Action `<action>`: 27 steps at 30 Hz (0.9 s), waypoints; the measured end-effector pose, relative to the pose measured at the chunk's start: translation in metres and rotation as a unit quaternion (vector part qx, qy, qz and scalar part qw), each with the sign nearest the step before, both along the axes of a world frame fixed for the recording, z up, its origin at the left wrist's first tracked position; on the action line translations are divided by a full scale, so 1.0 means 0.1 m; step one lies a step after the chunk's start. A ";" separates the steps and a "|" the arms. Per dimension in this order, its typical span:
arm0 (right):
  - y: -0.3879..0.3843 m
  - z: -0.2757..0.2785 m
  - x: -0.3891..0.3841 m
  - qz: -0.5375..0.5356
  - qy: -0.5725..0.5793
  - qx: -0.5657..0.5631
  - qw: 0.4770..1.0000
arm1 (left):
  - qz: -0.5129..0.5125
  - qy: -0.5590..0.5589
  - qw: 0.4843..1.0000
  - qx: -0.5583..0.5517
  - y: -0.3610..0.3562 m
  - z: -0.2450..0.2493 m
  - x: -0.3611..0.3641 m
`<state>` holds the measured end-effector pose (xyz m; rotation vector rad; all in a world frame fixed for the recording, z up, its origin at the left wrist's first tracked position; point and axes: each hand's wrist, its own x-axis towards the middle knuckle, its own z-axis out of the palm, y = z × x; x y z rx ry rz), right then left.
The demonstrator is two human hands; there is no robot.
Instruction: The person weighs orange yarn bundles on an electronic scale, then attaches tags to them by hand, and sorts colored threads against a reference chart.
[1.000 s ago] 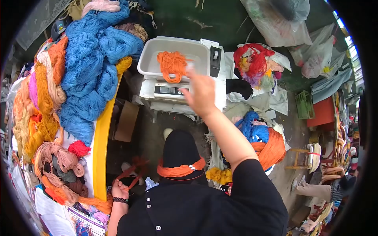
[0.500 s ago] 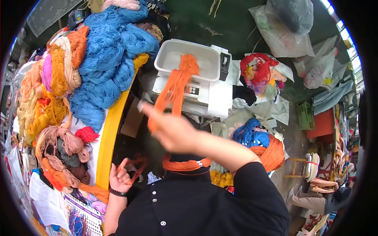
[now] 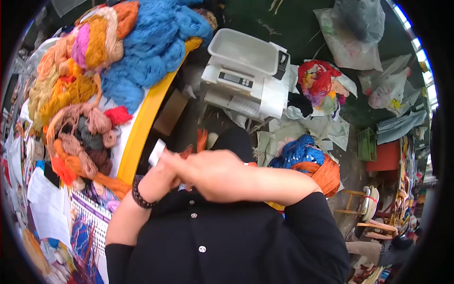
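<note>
My left hand (image 3: 161, 179), with a dark beaded bracelet at the wrist, meets my right hand (image 3: 213, 171) in front of my chest. The right hand is closed and overlaps the left hand's fingers, which are mostly hidden. Orange yarn (image 3: 202, 140) shows just beyond the right hand, with more beside its knuckles; the grip itself is out of sight. A small white piece (image 3: 157, 152) sticks out by the touching fingers; which hand holds it is unclear. The scale (image 3: 236, 81) ahead carries a white tray (image 3: 246, 49) with no yarn in it.
Blue yarn (image 3: 156, 42) and mixed orange, yellow and pink skeins cover the yellow-edged table (image 3: 137, 142) on the left. Bundles of red yarn (image 3: 319, 78) and blue yarn (image 3: 302, 154) lie at the right. Plastic bags (image 3: 354, 38) and a green crate (image 3: 366, 144) stand farther right.
The orange yarn has left the white tray. My right hand has come back toward my chest and my left hand has moved up and inward to meet it. The view has shifted.
</note>
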<state>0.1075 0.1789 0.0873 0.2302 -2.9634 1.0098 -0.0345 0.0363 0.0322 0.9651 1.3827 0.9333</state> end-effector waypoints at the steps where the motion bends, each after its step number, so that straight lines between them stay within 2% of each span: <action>1: 0.00 0.06 -0.03 -0.031 -0.050 -0.016 0.998 | 0.106 -0.142 0.984 0.009 -0.05 0.00 0.09; 2: 0.01 0.09 0.02 -0.066 0.003 -0.057 0.996 | 0.155 -0.244 0.956 0.056 0.01 0.22 0.23; 3: 0.01 0.15 0.02 -0.089 -0.044 -0.082 0.992 | 0.135 -0.284 0.947 0.063 -0.09 0.15 0.13; 5: -0.04 -0.06 0.05 -0.101 0.032 -0.206 0.973 | 0.154 -0.194 0.966 0.078 -0.16 0.13 0.15; 6: -0.07 -0.12 0.04 -0.100 0.053 -0.274 0.955 | 0.165 -0.196 0.962 0.097 -0.17 0.21 0.20; 7: -0.06 -0.05 0.05 -0.123 -0.044 -0.334 0.933 | 0.168 -0.196 0.961 0.100 -0.19 0.25 0.22; 9: -0.08 -0.28 0.04 -0.142 -0.025 -0.473 0.869 | 0.199 -0.133 0.964 0.113 -0.23 0.29 0.24; 10: -0.07 -0.26 0.03 -0.164 0.036 -0.443 0.881 | 0.225 -0.115 0.961 0.116 -0.25 0.32 0.26; 11: -0.03 -0.21 0.04 -0.197 0.105 -0.323 0.920 | 0.228 -0.114 0.960 0.118 -0.26 0.30 0.25; 13: -0.04 -0.23 0.09 -0.171 0.068 -0.582 0.792 | 0.278 -0.061 0.948 0.140 -0.29 0.22 0.23; 15: -0.12 -0.16 0.10 -0.134 0.042 -0.627 0.766 | 0.290 -0.071 0.945 0.133 -0.31 0.26 0.23; 16: -0.17 -0.16 0.10 -0.134 0.023 -0.633 0.762 | 0.282 -0.115 0.945 0.122 -0.33 0.31 0.23; 17: -0.18 -0.20 0.08 -0.137 0.049 -0.550 0.822 | 0.274 -0.158 0.942 0.110 -0.34 0.33 0.23; 19: -0.22 -0.26 0.01 -0.162 0.072 -0.493 0.852 | 0.265 -0.124 0.948 0.124 -0.33 0.31 0.27; 20: -0.18 -0.36 -0.03 -0.152 0.108 -0.417 0.889 | 0.257 -0.091 0.953 0.134 -0.33 0.30 0.30; 23: -0.21 -0.42 -0.07 -0.178 0.071 -0.459 0.868 | 0.262 -0.051 0.954 0.134 -0.33 0.24 0.31; 24: -0.21 -0.47 -0.08 -0.144 0.112 -0.426 0.886 | 0.267 -0.031 0.953 0.140 -0.33 0.21 0.30; 26: -0.25 -0.30 -0.06 -0.110 0.054 -0.478 0.870 | 0.250 0.000 0.956 0.157 -0.34 0.21 0.28; 27: -0.22 -0.32 -0.03 -0.088 -0.016 -0.489 0.867 | 0.231 0.030 0.957 0.172 -0.35 0.21 0.27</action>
